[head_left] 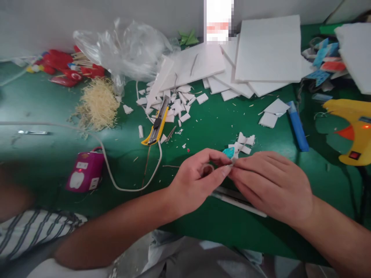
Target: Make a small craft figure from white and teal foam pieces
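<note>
Low at the centre-right of the head view, my left hand (197, 179) and my right hand (274, 183) meet fingertip to fingertip. Both are closed in a pinch on something small, mostly covered by the fingers. A teal piece with a patterned surface (228, 153) shows just behind the fingertips; whether it is held or lies on the table I cannot tell. Just beyond it are small cut bits of white foam (245, 143). Under the hands, a long thin pale strip (249, 207) lies on the green table (199, 123).
A yellow utility knife (157, 123) lies by foam scraps (181, 104). Foam boards (268, 48) are stacked behind. At right are a blue stick-shaped tool (298, 126) and a yellow glue gun (355, 127). A white cable (108, 162) loops near a purple power adapter (86, 170). Someone's striped clothing (31, 231) shows at left.
</note>
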### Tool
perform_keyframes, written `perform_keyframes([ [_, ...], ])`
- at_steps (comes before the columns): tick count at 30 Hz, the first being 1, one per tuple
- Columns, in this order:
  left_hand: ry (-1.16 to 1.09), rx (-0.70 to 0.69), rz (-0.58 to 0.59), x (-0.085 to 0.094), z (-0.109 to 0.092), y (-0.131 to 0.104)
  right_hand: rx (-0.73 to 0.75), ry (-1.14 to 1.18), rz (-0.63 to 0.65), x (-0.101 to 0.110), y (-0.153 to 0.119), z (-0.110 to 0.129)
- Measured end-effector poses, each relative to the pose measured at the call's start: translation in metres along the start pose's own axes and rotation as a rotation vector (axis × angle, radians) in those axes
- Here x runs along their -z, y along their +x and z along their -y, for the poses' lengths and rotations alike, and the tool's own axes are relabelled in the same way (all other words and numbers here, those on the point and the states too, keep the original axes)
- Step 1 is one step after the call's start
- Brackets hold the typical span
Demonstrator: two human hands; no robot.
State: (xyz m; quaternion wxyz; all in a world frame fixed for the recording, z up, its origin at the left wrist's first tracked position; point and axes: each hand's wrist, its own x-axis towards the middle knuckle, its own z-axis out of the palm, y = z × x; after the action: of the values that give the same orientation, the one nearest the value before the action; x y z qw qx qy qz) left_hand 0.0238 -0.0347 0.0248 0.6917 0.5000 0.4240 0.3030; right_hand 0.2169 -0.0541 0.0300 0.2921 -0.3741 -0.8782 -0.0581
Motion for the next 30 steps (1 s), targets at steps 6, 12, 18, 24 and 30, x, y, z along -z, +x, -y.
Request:
perform_keyframes([
  [6, 0.121, -0.032, -0.069, 0.003, -0.004, 0.004, -0.146, 0.114, -0.013, -0.002, -0.004, -0.006],
  [12, 0.282, -0.147, -0.078, 0.003, -0.005, 0.008, -0.216, 0.203, -0.017, -0.003, -0.005, -0.01],
  [18, 0.352, -0.174, -0.132, 0.005, -0.004, 0.008, -0.245, 0.219, 0.003, -0.003, -0.006, -0.009],
  [24, 0.319, -0.175, -0.122, 0.004, -0.002, 0.009, -0.265, 0.244, 0.004, -0.005, -0.005, -0.007],
  [30, 0.223, -0.134, -0.058, 0.004, -0.003, 0.011, -0.201, 0.226, 0.008, -0.003, -0.004, -0.002],
])
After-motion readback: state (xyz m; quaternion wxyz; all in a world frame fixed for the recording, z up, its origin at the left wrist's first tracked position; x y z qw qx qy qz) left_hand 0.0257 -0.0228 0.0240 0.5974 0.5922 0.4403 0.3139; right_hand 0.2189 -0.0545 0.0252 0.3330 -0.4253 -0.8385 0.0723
